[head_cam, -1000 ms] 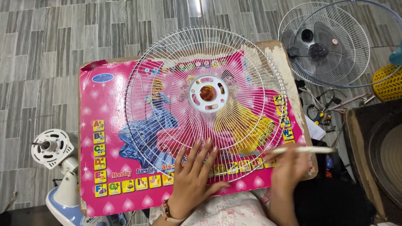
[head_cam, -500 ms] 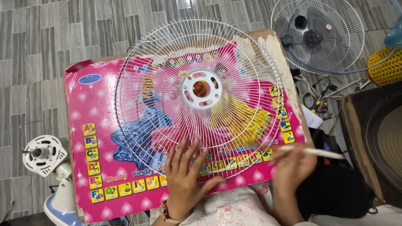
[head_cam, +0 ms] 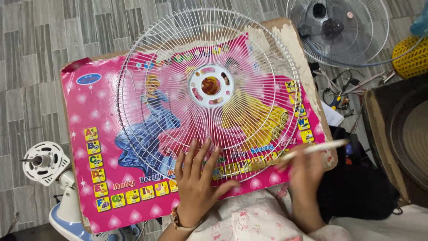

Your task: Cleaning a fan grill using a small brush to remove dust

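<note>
- The left hand [head_cam: 196, 185] lay open, fingers spread, pressing the near edge of the fan guard [head_cam: 208, 96].
- The guard rested on the pink surface [head_cam: 96, 111].
- The right hand [head_cam: 303, 172] gripped a white brush [head_cam: 317, 148] at the guard's rim.

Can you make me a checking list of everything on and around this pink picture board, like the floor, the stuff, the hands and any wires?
Surface: pink picture board lying over grey plank floor, its top right edge worn.
Job's things: white wire fan guard lying flat on the board; thin white brush over the guard's lower right rim.
Clutter: yellow basket, small tools right of the board.
Hands: left hand flat on the guard's near rim; right hand, blurred, gripping the brush.
Cables: loose wires beside the tools.
Surroundings: another fan with guard top right; white fan motor on stand at left; dark round-topped piece at right.
</note>
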